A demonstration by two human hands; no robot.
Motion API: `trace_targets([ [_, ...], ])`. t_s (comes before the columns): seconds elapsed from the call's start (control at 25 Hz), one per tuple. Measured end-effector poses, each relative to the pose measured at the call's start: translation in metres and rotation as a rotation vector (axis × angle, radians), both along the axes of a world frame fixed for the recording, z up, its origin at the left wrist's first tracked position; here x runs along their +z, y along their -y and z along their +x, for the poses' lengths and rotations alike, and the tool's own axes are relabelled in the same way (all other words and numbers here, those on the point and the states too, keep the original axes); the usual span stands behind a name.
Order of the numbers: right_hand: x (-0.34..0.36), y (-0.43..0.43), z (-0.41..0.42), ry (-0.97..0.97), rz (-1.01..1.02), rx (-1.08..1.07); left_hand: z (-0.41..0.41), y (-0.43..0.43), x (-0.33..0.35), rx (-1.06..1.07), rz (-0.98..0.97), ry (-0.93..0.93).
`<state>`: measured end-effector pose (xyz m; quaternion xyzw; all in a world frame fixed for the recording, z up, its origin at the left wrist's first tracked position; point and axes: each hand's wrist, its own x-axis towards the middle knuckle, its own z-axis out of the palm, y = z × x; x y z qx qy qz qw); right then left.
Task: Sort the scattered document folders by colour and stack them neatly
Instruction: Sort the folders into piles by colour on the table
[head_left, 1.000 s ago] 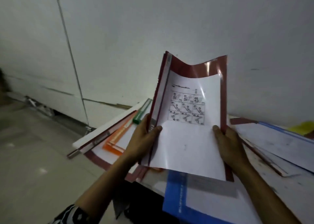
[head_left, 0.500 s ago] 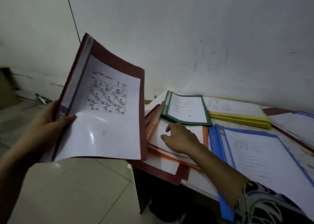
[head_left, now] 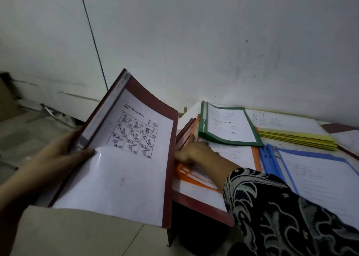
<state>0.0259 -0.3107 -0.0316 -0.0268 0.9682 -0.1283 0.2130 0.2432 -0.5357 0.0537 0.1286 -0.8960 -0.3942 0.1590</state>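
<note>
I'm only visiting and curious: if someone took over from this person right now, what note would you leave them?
Left hand: holds a red folder by its spine, beside the table.
Right hand: straight fingers on the orange folders, which lie on other red folders.
Done: yellow folders and blue folders look grouped.
Left: the green folder overlaps the orange ones; add the held folder to the reds and square the piles.
</note>
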Motion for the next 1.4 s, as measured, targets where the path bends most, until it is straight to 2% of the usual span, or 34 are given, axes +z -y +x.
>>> trace_targets([
  [0.2,0.000,0.005,-0.002,0.010,-0.004,-0.065,-0.009,0.001,0.003,-0.015,0.055,0.003],
  [0.44,0.005,0.010,-0.003,0.030,0.037,-0.009,-0.010,-0.012,0.012,-0.025,0.017,0.017],
  [0.52,0.017,-0.002,-0.006,0.039,-0.056,-0.006,-0.008,-0.016,0.017,-0.031,0.023,0.026],
  [0.64,0.051,-0.044,-0.002,0.113,-0.322,0.046,-0.003,-0.023,0.028,-0.059,-0.026,0.129],
  [0.72,0.063,-0.074,-0.009,0.054,-0.587,-0.020,-0.004,-0.019,0.032,-0.074,-0.133,0.215],
  [0.8,0.070,-0.091,-0.010,0.032,-0.722,-0.057,-0.011,-0.025,0.036,-0.115,-0.113,0.290],
  [1.0,0.070,-0.113,-0.020,0.082,-0.856,-0.097,-0.053,-0.063,0.032,-0.222,-0.115,0.377],
  [1.32,0.071,-0.124,-0.030,0.079,-0.902,-0.068,-0.140,-0.106,-0.003,-0.228,-0.089,0.473],
  [1.4,0.073,-0.120,-0.030,0.073,-0.878,-0.063,-0.159,-0.118,-0.022,-0.231,-0.175,0.491],
])
